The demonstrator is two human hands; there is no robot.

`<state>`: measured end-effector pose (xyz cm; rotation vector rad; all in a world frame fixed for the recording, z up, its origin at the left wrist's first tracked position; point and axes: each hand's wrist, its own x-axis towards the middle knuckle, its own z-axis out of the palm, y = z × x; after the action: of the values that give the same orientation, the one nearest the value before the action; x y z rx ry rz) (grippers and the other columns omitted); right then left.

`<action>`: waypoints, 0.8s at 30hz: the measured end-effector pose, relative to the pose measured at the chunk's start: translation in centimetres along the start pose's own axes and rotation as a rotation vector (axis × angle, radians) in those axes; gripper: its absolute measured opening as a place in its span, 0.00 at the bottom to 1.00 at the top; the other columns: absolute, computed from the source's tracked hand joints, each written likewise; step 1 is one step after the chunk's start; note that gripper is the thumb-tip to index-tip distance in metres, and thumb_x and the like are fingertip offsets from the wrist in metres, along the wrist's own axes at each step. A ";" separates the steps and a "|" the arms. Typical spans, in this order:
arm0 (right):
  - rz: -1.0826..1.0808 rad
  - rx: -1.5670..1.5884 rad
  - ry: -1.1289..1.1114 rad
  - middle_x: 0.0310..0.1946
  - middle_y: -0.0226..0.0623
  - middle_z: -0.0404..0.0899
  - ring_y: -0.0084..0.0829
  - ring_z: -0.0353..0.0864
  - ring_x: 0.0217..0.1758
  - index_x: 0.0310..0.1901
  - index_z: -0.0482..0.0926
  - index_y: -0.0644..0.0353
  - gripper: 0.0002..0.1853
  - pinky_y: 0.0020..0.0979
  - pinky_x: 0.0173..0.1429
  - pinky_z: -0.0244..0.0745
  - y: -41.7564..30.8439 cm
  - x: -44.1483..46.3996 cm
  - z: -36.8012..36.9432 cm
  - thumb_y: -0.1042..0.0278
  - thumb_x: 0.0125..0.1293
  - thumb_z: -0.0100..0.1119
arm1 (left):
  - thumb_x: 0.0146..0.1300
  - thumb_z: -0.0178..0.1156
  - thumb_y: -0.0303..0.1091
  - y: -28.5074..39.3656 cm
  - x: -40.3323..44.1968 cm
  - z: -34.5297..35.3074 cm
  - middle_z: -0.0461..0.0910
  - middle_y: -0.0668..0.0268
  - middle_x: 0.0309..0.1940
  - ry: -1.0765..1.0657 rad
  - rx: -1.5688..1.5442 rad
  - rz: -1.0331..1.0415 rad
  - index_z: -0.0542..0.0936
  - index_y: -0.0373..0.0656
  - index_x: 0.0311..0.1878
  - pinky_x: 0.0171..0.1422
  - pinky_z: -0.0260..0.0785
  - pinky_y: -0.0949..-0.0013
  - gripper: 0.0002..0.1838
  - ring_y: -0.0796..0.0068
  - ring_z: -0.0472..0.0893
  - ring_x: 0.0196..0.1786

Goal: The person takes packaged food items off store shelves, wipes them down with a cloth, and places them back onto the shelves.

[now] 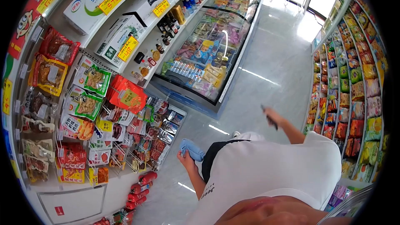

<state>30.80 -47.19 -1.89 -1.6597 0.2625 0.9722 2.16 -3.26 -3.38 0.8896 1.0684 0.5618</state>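
Left grip (186,158) is closed on a crumpled light-blue cloth (192,150), fingers at its near edge while most of the cloth sticks out beyond them, over the grey floor (266,60). Right grip (278,119) is curled around a slim dark object (271,121) — too small to identify — whose one end points forward and to the left of the hand. Both hands are well apart, with the white shirt (271,171) behind them and, between them, dark shorts (211,156) and a pale shoe (236,133). Left of the cloth-holding grip, near but not touching, a rack of hanging food packets (78,126) spreads in rows; lower down on that same side, red packs (137,196) lie in a line. Ahead of both grips stands a freezer (189,100) with a glass top, filled with colourful packs. Farther forward and left of the left grip, shelves carry white cartons (93,4) and small bottles (166,29) — yellow price tags (127,48) line their edges. To the right of the right grip, well apart, curved rows of bright snack packets (356,93) fill another set of shelves.
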 end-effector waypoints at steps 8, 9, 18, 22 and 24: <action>0.185 -0.310 -0.383 0.49 0.40 0.78 0.30 0.78 0.53 0.62 0.73 0.55 0.22 0.33 0.57 0.74 13.0 -2.3 -0.4 0.57 0.69 0.57 | 0.71 0.60 0.27 -1.7 -1.3 2.5 0.79 0.59 0.46 0.098 0.003 0.006 0.64 0.49 0.64 0.51 0.76 0.66 0.23 0.69 0.80 0.49; 0.156 -0.231 -0.395 0.52 0.40 0.78 0.30 0.77 0.55 0.63 0.73 0.55 0.23 0.33 0.59 0.73 11.8 -2.9 -1.2 0.58 0.70 0.57 | 0.70 0.60 0.27 -1.5 -1.1 2.5 0.79 0.59 0.46 0.100 0.028 0.000 0.64 0.49 0.63 0.50 0.76 0.66 0.23 0.69 0.80 0.49; 0.024 -0.229 -0.379 0.54 0.45 0.83 0.36 0.81 0.61 0.59 0.80 0.58 0.19 0.34 0.63 0.74 2.1 -3.3 -1.6 0.62 0.69 0.60 | 0.69 0.62 0.28 -0.3 0.1 10.2 0.76 0.69 0.36 -0.046 0.261 0.077 0.67 0.48 0.58 0.33 0.63 0.74 0.18 0.82 0.73 0.35; 0.076 -0.336 -0.382 0.51 0.44 0.83 0.36 0.82 0.58 0.56 0.81 0.58 0.17 0.35 0.60 0.75 1.5 -1.2 -2.0 0.61 0.69 0.60 | 0.69 0.61 0.28 0.3 -2.0 12.7 0.77 0.68 0.37 -0.071 0.270 0.119 0.67 0.47 0.60 0.32 0.63 0.75 0.19 0.82 0.74 0.35; 0.081 -0.375 -0.399 0.49 0.44 0.84 0.37 0.82 0.57 0.54 0.81 0.58 0.16 0.35 0.59 0.75 1.1 -0.4 -2.0 0.61 0.69 0.60 | 0.69 0.61 0.27 1.0 -3.8 12.4 0.78 0.67 0.37 -0.035 0.234 0.088 0.67 0.48 0.60 0.32 0.64 0.74 0.20 0.82 0.74 0.34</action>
<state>30.78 -49.51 -2.39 -1.7492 -0.1310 1.4541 12.06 -9.87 1.84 1.1518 1.0820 0.4983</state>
